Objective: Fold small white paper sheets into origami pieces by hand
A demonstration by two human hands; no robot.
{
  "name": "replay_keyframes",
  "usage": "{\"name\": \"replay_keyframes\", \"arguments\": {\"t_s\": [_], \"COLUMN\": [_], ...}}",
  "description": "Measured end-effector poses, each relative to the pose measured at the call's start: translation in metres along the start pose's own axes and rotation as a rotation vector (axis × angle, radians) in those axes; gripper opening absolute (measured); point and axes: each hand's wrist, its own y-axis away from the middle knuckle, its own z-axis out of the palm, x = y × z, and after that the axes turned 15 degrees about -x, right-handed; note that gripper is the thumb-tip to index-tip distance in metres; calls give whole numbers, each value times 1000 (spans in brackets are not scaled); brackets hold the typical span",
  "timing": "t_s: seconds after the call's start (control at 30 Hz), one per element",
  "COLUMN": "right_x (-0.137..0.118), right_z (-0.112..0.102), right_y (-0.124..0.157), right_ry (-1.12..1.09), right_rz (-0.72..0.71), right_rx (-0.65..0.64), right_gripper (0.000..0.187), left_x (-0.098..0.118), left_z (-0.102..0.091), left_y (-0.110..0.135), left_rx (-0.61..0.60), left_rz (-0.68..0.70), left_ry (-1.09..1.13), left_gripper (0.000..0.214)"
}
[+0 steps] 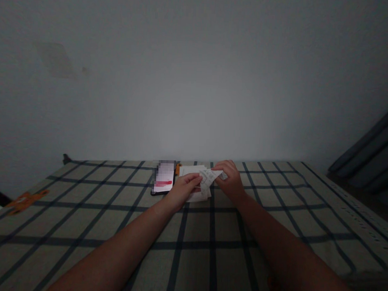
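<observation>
Between my two hands is a sheet of thin white paper [208, 178] with faint grey marks, partly folded and slanting up to the right. My left hand [185, 187] pinches its left edge between thumb and fingers. On the other side, my right hand [230, 179] has its fingers curled round the paper's upper right corner. Beneath them lies a stack of white papers [193, 168], largely covered by my left hand and the held sheet. A phone [164, 177] with a lit screen and a pink-red bar rests just left of the stack; part of its screen is blurred out.
A checked cloth [130, 228] with dark lines covers the surface. An orange patterned shape [26, 201] lies at the left edge. A plain grey wall [196, 77] rises behind, and dark striped fabric [372, 147] hangs at the right.
</observation>
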Motion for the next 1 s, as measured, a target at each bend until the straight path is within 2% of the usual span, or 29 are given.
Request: {"name": "replay_keyframes", "arguments": {"t_s": [0.2,0.37,0.53,0.7,0.83,1.0], "right_x": [2,6,12,13,10,9], "right_z": [3,8,9,10,9,8], "right_y": [2,5,4,5,5,4], "right_ry": [-83,-223,-170,-151,-126,-151], "right_rz": [65,138,3,85,146,178], "right_rx": [-73,-23,-91,-165,-213,-231], "right_gripper": [12,41,15,26,25,20], "left_x": [0,-2,1,1,-3,-4], "left_z": [-5,-7,-5,-5,-6,-6], "left_y": [-2,-2,-1,-3,-3,-3], "left_rx": [64,53,35,26,69,45], "left_rz": [14,0,8,76,81,77], "left_ry": [-28,-24,-73,-114,-110,-140], "left_gripper": [54,52,58,67,82,76]}}
